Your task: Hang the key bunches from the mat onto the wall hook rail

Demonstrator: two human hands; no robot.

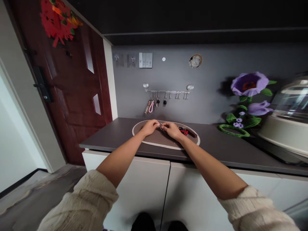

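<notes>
Both hands meet over an oval brown mat [158, 142] with a white rim on the dark countertop. My left hand [151, 127] has its fingertips pinched together around something small. My right hand [171, 130] is closed too, its fingers pinching a small shiny metal piece [161, 127] that looks like a key; its shape is partly hidden between the hands. Just right of my right hand lie a red-and-black item [184, 131] and a dark brown long item [191, 133], too small to name.
Above, keys [155, 103] hang from a clear hook rail [168, 92] on the grey wall. To the right stand a purple fabric flower [250, 84] and a white appliance with a clear dome [284, 125]. A dark red door [79, 86] is at left; a black cabinet [192, 19] hangs overhead.
</notes>
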